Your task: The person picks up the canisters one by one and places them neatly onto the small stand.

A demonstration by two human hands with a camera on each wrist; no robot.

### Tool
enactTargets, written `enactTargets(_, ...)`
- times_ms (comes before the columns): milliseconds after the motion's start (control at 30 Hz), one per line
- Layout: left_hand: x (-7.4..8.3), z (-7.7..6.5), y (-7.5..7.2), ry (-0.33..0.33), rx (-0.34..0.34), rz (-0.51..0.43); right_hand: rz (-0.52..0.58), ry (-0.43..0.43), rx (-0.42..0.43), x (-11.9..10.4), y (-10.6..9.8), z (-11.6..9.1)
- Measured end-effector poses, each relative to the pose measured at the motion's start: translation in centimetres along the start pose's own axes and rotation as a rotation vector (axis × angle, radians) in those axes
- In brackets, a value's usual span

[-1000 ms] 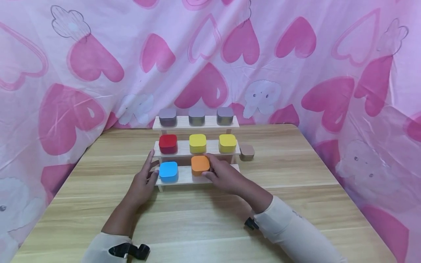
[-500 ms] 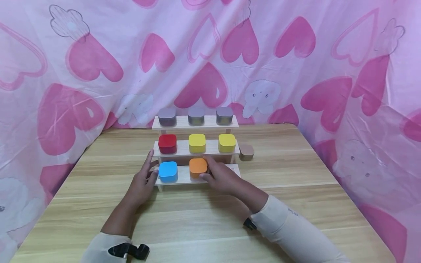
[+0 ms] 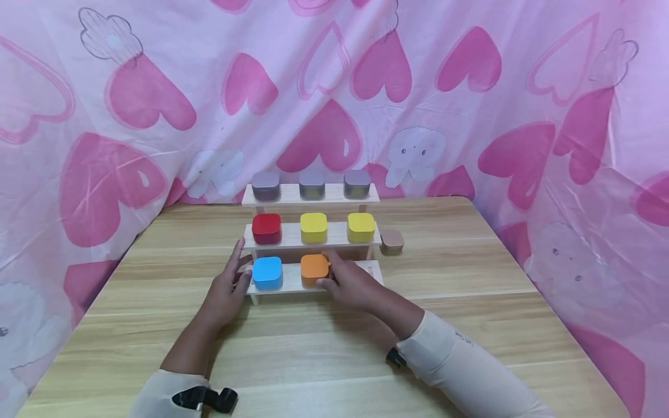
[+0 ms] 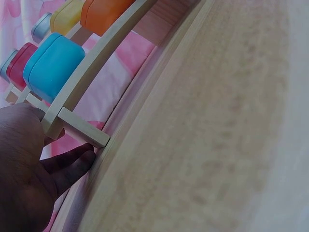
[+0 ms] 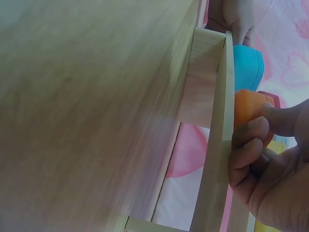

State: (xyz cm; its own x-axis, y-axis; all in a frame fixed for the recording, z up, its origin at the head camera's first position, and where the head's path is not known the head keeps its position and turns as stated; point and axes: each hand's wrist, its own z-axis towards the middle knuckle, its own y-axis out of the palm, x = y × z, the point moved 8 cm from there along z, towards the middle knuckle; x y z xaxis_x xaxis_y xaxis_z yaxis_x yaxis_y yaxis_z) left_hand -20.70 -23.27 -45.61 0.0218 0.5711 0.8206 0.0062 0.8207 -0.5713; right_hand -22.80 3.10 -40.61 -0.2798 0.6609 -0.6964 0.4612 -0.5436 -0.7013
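My right hand pinches a small orange rounded-square box between thumb and fingers. The box stands on the lowest tier of a pale wooden three-tier rack, right of a similar blue box. In the right wrist view the thumb and curled fingers cover part of the orange box. My left hand touches the rack's left end, its thumb at the lowest tier and one finger reaching to the middle tier. In the left wrist view its other fingers stretch out beside a rack leg.
The middle tier carries a red box and two yellow boxes, one in the centre and one at the right. Three grey boxes line the top tier. A brown box sits on the wooden table beside the rack.
My right hand has brought the orange box slightly left and down, and it now stands on the lowest tier. The left hand has stayed at the rack's left end.
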Motion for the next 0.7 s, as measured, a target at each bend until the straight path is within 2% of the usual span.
enactTargets(700, -0.13, 0.09, -0.07, 0.010, -0.005, 0.003, -0.043, 0.010, -0.001, -0.07, 0.25, 0.04)
